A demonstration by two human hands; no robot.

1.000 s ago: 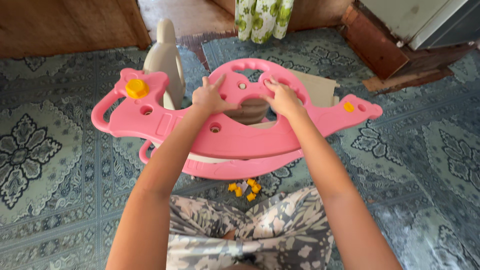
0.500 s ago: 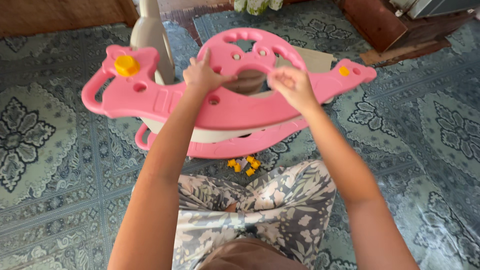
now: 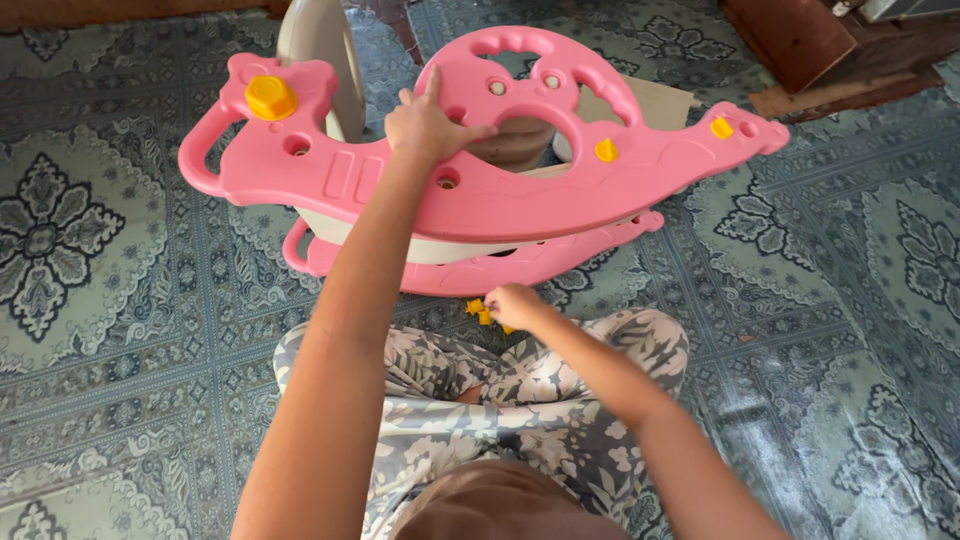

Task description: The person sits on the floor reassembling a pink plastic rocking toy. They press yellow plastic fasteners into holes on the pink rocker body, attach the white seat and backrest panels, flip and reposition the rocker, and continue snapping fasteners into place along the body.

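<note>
A pink plastic rocking toy (image 3: 330, 175) lies on its side on the patterned floor in front of me, with a beige seat part between its two side panels. Yellow caps (image 3: 271, 97) sit in some of its holes. My left hand (image 3: 428, 125) presses flat on the upper pink panel near the round handle opening. Down by my knees, my right hand (image 3: 512, 305) rests on a small pile of yellow caps (image 3: 478, 310) on the floor; its fingers are curled over them. Whether it grips one I cannot tell.
A blue-green patterned mat (image 3: 90, 260) covers the floor all around. A piece of cardboard (image 3: 655, 100) lies behind the toy. Brown wooden furniture (image 3: 800, 40) stands at the upper right. My legs in floral trousers (image 3: 520, 400) are folded below the toy.
My right hand left the pink panel and dropped to the yellow caps near my knees. My left hand stayed on the panel. The view moved closer to the toy.
</note>
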